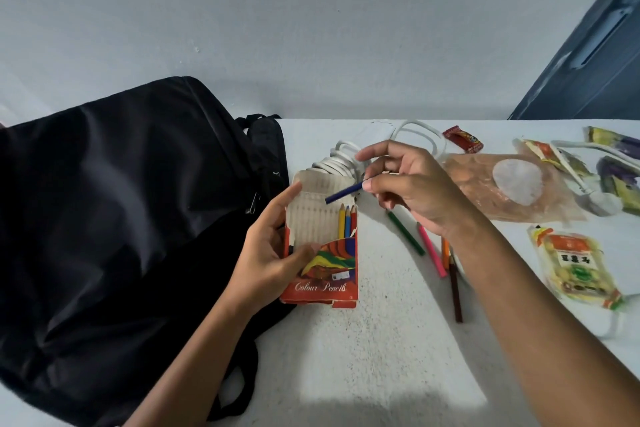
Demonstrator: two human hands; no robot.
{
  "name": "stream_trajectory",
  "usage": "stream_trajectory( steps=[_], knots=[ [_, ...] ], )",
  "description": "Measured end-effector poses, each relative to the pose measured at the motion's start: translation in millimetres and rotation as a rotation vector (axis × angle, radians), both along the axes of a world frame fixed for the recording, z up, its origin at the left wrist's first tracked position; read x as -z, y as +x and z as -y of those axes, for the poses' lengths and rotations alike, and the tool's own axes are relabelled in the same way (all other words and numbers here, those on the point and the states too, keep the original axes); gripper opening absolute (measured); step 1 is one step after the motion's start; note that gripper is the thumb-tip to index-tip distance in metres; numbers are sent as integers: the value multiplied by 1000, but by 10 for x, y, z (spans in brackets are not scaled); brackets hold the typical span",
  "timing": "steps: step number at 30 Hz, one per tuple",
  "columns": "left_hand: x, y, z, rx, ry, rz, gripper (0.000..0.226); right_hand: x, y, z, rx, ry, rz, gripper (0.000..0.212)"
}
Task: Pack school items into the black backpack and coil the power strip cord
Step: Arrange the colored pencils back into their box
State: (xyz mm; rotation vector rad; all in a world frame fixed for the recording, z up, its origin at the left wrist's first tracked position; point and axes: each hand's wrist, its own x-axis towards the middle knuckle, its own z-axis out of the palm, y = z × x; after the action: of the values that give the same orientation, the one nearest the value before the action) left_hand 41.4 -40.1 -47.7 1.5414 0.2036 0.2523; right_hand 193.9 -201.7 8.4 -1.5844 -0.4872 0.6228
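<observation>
The right hand (412,184) pinches a blue pencil (344,193) above the pencil box (320,246), which the left hand (273,246) grips over the bench (381,340). Refilling the box looks underway; next, the tip must slide beside the three seated pencils. Loose pencils (429,250) wait nearby; the black backpack (121,218) lies left, the coiled cord (341,163) behind.

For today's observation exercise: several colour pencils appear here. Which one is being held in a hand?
The dark blue pencil, pinched by the right hand above the box. The others lie loose on the table or stand in the box.
</observation>
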Motion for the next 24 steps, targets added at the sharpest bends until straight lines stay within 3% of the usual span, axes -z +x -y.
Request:
stream_trajectory(
  steps=[6,13,24],
  knots=[
    [-30,-12,11,22,10,4,71,-54,-57,-118,-38,-153,81,31],
    [-32,-13,11,33,50,-13,71,-97,-74,-195,-142,-383,242,51],
    [-3,1,12,3,58,8,73,76,-264,-301,-43,-327,283,33]
  ],
)
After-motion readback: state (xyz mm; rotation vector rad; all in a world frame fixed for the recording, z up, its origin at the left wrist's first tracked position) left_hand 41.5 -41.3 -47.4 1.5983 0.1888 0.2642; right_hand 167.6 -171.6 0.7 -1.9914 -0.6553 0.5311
